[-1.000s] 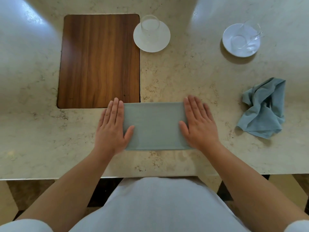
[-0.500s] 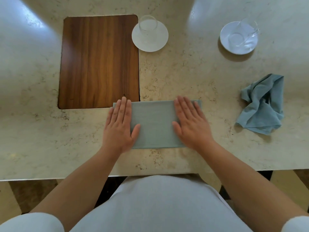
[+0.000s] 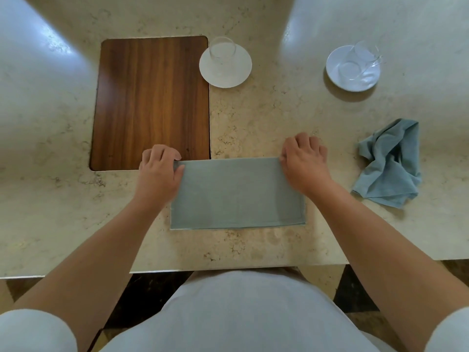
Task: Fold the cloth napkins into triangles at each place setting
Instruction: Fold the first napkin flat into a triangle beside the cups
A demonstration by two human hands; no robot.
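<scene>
A blue-grey napkin (image 3: 237, 194), folded into a long rectangle, is lying flat at the centre of the frame on the marble table (image 3: 279, 115), close to the table's lower edge. Its upper left corner is being pinched by the left hand (image 3: 158, 174), the fingers curled in over the cloth's edge. Its upper right corner is being pinched in the same way by the right hand (image 3: 304, 166), knuckles raised. The rest of the cloth is being left flat on the stone.

Above and to the left of it a wooden placemat (image 3: 151, 100) is lying, and its lower right corner is being partly covered by the left hand. At the placemat's upper right corner a white saucer (image 3: 228, 80) is sitting against the mat's edge, with an upright glass (image 3: 222, 52) being carried on it. In the upper right of the frame a glass cup (image 3: 357, 63), seemingly tilted, is being borne by a second saucer (image 3: 355, 85). At the right of the frame, apart from the right hand, a second napkin (image 3: 390, 163) of the same colour is lying crumpled.
</scene>
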